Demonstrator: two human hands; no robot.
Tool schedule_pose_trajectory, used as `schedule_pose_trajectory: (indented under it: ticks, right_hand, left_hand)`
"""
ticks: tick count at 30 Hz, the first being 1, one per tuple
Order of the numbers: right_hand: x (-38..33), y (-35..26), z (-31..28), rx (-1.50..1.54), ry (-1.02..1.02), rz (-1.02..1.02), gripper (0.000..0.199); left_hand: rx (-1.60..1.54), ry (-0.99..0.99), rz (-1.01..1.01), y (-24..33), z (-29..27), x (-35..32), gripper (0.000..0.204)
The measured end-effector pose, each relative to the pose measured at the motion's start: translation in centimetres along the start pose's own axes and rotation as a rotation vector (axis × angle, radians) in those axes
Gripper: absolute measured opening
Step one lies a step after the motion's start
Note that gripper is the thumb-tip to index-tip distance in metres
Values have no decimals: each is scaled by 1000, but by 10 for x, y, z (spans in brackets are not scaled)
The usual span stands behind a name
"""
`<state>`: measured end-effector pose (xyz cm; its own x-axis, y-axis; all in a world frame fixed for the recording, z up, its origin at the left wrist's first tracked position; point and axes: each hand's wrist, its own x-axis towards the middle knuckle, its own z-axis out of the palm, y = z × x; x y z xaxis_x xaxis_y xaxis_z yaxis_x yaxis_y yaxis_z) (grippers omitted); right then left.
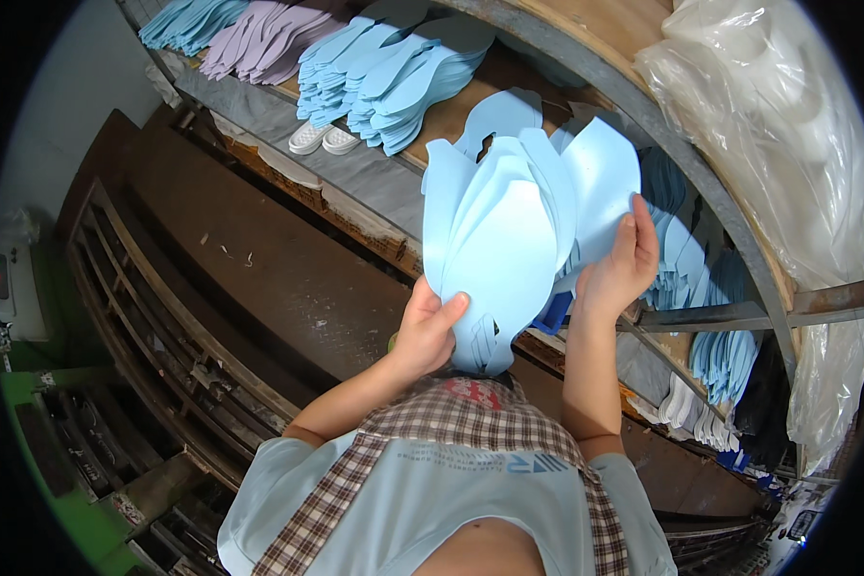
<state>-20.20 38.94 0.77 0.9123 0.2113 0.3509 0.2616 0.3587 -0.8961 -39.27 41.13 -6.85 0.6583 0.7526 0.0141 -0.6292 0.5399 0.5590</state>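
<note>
Curved metal-framed shelving [355,182] rises over a long dark brown surface [259,240] in a workroom, while a swath of clear plastic [778,144] drapes the upper right, possibly to keep dust off whatever lies beneath. A person in a checked apron [470,418] holds a fanned bundle of light-blue, sole-shaped sheets [504,230] in front of the chest, between body and shelf, a position that likely keeps the pieces in easy view. Similar blue stacks [394,86] lie on the shelf beside a lilac stack [264,43], apparently grouped by colour. The left hand [427,331] grips the bundle's lower left edge, thumb flat on the top sheet and the other fingers hidden underneath, seemingly to stop the layers slipping. The right hand [619,269] pinches the edge of the rightmost portion between thumb and fingers, spreading it from the rest; whether it is one sheet or several cannot be told. Two white slipper-like soles [323,139] sit paired on the shelf's ledge. Small cut-outs [494,326] mark the bundle's narrow end.
</note>
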Motion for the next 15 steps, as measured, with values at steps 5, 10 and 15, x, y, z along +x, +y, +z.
schedule_pose_trajectory:
  ticks: [5, 10, 15]
  right_hand:
    - [8, 6, -4, 51, 32, 24, 25]
    - [21, 14, -9, 95, 117, 117, 25]
    - [33, 16, -7, 112, 30, 130, 26]
  left_hand:
    - [-44, 118, 90, -4, 8, 1, 39]
    - [-31, 159, 207, 3, 7, 1, 41]
    - [-13, 145, 306, 13, 3, 3, 44]
